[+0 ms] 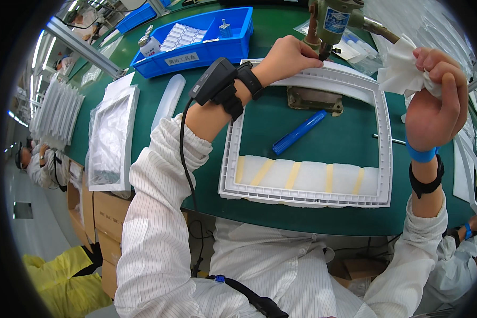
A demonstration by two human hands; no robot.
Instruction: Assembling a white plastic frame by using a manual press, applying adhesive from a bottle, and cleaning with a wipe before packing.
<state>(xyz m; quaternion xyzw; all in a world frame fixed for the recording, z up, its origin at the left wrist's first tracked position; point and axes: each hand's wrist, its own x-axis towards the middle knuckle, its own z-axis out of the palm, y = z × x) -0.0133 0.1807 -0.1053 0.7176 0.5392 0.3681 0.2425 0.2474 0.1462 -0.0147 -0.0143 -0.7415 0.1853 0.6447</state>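
Note:
A white rectangular plastic frame (385, 159) lies on the green table in front of me. My left hand (289, 59) reaches over its far side, fingers pinched by the tip of a green bench press (331, 24). What those fingertips hold, if anything, is too small to tell. Raised above the frame's far right corner, my right hand (441, 98) is closed round a crumpled white wipe (397, 68). Inside the frame are a blue marker (300, 132) and the press's metal base (314, 100). White padding (315, 176) with yellowish strips lines the frame's near side.
A blue divided bin (196, 62) at the back holds a bottle and white parts. To the left lie another white frame (131, 143) and a long translucent piece (168, 100). Plastic bags (363, 50) sit behind the press. Co-workers are at both sides.

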